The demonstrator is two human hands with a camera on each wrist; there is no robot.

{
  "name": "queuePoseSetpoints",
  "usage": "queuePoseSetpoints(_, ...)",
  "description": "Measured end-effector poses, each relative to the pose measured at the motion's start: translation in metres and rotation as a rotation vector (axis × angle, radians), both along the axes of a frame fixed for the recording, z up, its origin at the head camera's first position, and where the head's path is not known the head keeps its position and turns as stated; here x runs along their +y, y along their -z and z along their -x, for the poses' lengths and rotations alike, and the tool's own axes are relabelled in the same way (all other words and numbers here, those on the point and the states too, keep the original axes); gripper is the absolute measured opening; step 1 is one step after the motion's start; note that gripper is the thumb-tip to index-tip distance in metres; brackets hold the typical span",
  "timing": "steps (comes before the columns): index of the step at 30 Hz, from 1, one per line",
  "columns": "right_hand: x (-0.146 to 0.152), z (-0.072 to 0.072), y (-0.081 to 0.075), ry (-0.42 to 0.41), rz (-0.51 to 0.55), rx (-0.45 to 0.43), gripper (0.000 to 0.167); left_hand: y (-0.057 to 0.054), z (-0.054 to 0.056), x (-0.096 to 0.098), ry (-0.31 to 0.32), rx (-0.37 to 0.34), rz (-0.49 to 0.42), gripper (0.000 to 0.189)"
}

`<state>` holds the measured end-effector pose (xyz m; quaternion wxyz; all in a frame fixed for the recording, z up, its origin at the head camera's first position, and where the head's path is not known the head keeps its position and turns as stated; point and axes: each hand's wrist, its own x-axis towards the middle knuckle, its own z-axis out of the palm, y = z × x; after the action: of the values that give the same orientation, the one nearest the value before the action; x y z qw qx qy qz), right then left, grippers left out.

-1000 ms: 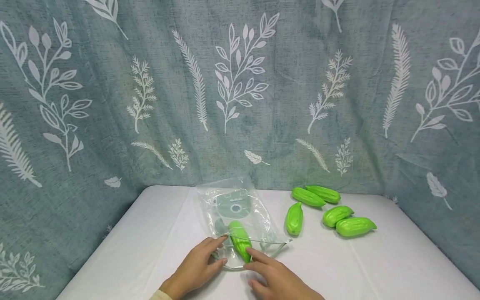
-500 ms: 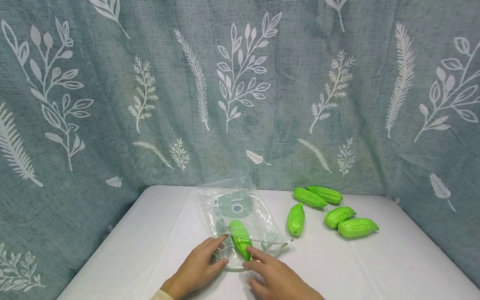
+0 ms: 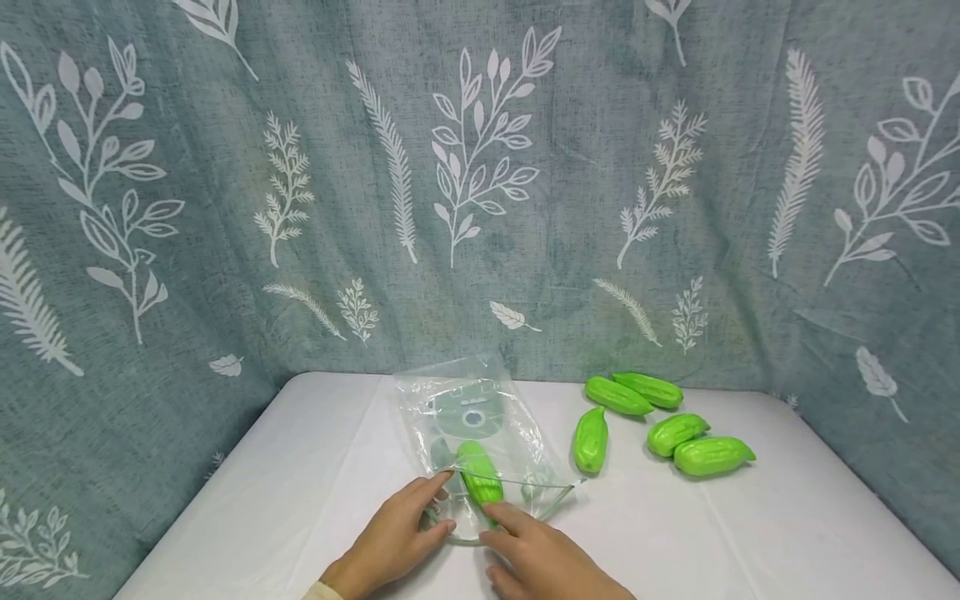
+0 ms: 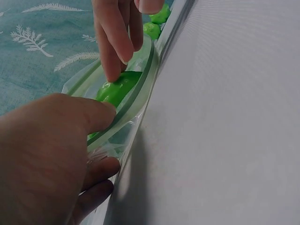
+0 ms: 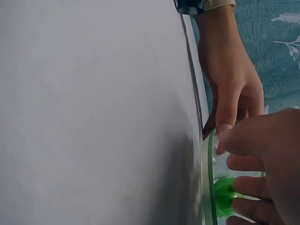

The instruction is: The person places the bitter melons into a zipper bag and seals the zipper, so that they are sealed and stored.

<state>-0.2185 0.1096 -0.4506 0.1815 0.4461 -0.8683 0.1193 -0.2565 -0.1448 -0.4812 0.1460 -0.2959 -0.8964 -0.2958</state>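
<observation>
A clear zip bag (image 3: 525, 429) with a grey-green print lies flat, its mouth toward me. Inside the mouth is a green ridged gourd (image 3: 477, 475), shiny like a toy. At the left of the mouth my left hand (image 3: 393, 533) pinches the rim: in the left wrist view the thumb (image 4: 96, 115) lies over the green zip strip (image 4: 136, 96), other fingers outside below. My right hand (image 3: 547, 554) reaches into the opening from the right, fingers extended, fingertips on the gourd's near end. The right wrist view shows the gourd (image 5: 224, 197) just beyond those fingers.
Several more green gourds lie to the right of the bag: one upright-pointing gourd (image 3: 591, 442), a back pair (image 3: 618, 396) and a right pair (image 3: 712, 456). A white cloth (image 3: 262, 500) covers the table. A blue-green leaf-print curtain (image 3: 562, 250) hangs behind.
My right hand has shifted slightly left and down, its fingertips now lower over the gourd's near end. The left hand, bag and other gourds stay in place.
</observation>
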Motion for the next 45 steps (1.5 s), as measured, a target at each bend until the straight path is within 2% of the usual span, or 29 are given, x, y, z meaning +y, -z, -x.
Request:
queuePoseSetpoints(8,-0.003,0.003,-0.002,0.032,-0.036,-0.103,0.036,0.002,0.001,0.001,-0.003,0.009,0.009,0.065)
queuePoseSetpoints(15,-0.008,0.011,-0.002,0.016,-0.036,-0.060,0.036,0.000,0.001,0.003,0.013,0.003,0.018,0.065)
queuePoseSetpoints(23,-0.009,0.017,-0.002,0.056,-0.058,-0.136,0.037,-0.002,0.003,0.004,0.015,-0.011,0.031,0.065)
queuePoseSetpoints(30,-0.005,0.016,-0.004,0.037,-0.046,-0.138,0.034,-0.001,0.002,0.004,0.019,0.006,0.029,0.065)
queuePoseSetpoints(36,0.006,0.015,-0.007,-0.009,0.115,-0.128,0.026,-0.001,0.002,0.004,0.021,0.022,0.027,0.064)
queuePoseSetpoints(41,0.018,0.022,-0.011,-0.025,0.304,-0.057,0.021,0.000,0.001,0.003,0.012,0.026,0.016,0.064)
queuePoseSetpoints(45,0.031,0.031,-0.014,-0.005,0.412,-0.062,0.021,0.001,-0.001,0.002,0.003,0.033,0.012,0.063)
